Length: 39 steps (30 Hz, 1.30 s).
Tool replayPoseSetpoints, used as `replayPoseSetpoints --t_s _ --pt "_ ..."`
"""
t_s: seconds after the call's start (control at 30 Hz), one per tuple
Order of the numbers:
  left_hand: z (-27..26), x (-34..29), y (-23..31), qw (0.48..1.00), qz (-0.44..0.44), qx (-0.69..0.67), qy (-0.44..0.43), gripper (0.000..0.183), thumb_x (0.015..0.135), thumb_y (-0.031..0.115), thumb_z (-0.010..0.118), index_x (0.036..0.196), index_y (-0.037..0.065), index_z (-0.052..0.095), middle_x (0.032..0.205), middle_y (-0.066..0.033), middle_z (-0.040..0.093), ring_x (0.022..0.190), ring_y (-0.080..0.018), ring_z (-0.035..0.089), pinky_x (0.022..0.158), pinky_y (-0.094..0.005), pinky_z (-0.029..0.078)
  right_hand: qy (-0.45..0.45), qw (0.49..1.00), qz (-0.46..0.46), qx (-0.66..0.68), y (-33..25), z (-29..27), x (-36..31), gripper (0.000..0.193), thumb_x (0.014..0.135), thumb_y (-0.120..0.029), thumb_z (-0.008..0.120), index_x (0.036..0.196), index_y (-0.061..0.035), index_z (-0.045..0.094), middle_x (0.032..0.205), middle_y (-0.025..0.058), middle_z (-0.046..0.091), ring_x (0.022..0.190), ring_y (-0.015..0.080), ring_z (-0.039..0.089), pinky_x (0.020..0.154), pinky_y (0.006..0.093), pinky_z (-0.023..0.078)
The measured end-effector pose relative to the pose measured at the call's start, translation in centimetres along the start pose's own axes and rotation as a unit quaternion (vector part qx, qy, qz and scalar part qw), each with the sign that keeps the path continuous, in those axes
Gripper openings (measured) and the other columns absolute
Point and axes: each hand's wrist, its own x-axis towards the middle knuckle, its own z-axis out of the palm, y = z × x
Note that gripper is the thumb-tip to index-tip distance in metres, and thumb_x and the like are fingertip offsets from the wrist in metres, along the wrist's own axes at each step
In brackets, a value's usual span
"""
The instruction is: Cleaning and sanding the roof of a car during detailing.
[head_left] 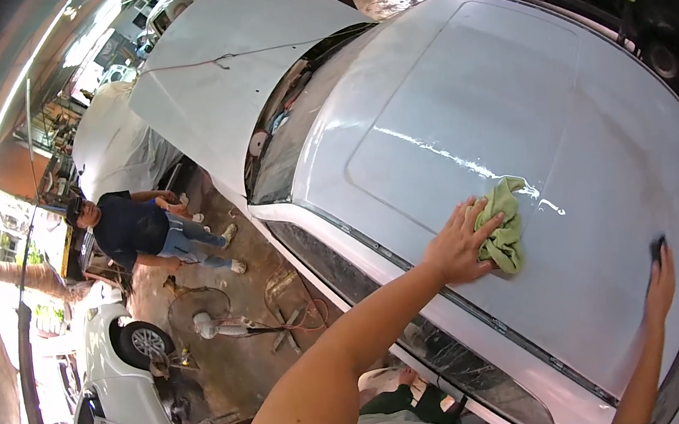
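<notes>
A green cloth (509, 230) is lying bunched on the grey car roof (506, 90), the left hand (456, 249) is half closing on it, and the right hand (659, 285) is pinching a dark piece (658, 246), perhaps a sanding block, rubbing and wiping seemingly being in hand and calling for even pressure.

Glare (445, 154) streaks the car roof (504, 82) beyond the left hand (455, 249); daylight (11, 336) burns out farther left; edges curve into darkness.

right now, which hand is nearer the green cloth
Left. The left hand touches the green cloth; the right hand is apart, well to its right, at a dark object.
</notes>
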Motion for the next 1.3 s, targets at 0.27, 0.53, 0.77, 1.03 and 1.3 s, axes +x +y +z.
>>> replayPoseSetpoints --t_s 0.27,0.53,0.77,1.03,1.3 --pt "0.3 0.7 0.6 1.0 -0.001 0.001 0.003 0.096 0.081 0.044 0.077 0.161 0.019 0.03 0.16 -0.0261 0.03 0.15 -0.05 0.026 0.126 -0.0568 0.023 0.009 0.998 -0.002 -0.054 -1.7 2.0 2.5 0.047 0.109 -0.025 0.045 0.152 -0.007 0.05 0.16 0.0182 0.044 0.148 0.0349 0.041 0.122 0.0441 0.031" --pt "-0.8 -0.8 -0.6 1.0 -0.014 0.002 0.012 0.094 0.082 0.043 0.078 0.16 0.018 0.033 0.159 -0.0275 0.031 0.149 -0.0516 0.028 0.126 -0.0577 0.023 -0.072 0.991 -0.071 -0.089 -6.1 -1.0 -14.6 0.046 0.106 -0.016 0.047 0.151 -0.0046 0.051 0.159 0.0187 0.046 0.146 0.0367 0.043 0.121 0.0463 0.031" --pt "-1.0 1.2 0.3 0.999 0.017 0.026 0.008 0.096 0.08 0.043 0.079 0.16 0.018 0.032 0.159 -0.0277 0.031 0.149 -0.0526 0.027 0.126 -0.0572 0.023 0.074 0.994 0.059 -0.063 0.3 1.8 9.3 0.047 0.111 -0.027 0.041 0.154 -0.0078 0.047 0.159 0.0165 0.046 0.147 0.0341 0.043 0.123 0.0424 0.032" --pt "-0.4 -0.9 -0.9 0.999 -0.028 0.029 -0.009 0.1 0.084 0.043 0.075 0.164 0.018 0.022 0.164 -0.0296 0.023 0.153 -0.0498 0.02 0.128 -0.0551 0.018 0.002 0.997 -0.014 -0.075 -10.8 4.3 -5.5 0.05 0.106 -0.016 0.047 0.155 -0.0068 0.044 0.162 0.0185 0.04 0.147 0.0378 0.04 0.119 0.0485 0.033" --pt "-1.0 0.3 0.2 1.0 -0.02 0.007 -0.021 0.099 0.081 0.043 0.078 0.162 0.017 0.027 0.161 -0.0274 0.027 0.153 -0.049 0.02 0.128 -0.0549 0.019 0.049 0.995 -0.007 -0.084 -7.1 4.8 1.1 0.048 0.107 -0.016 0.047 0.155 -0.008 0.047 0.161 0.0176 0.043 0.146 0.0373 0.043 0.121 0.0453 0.033"
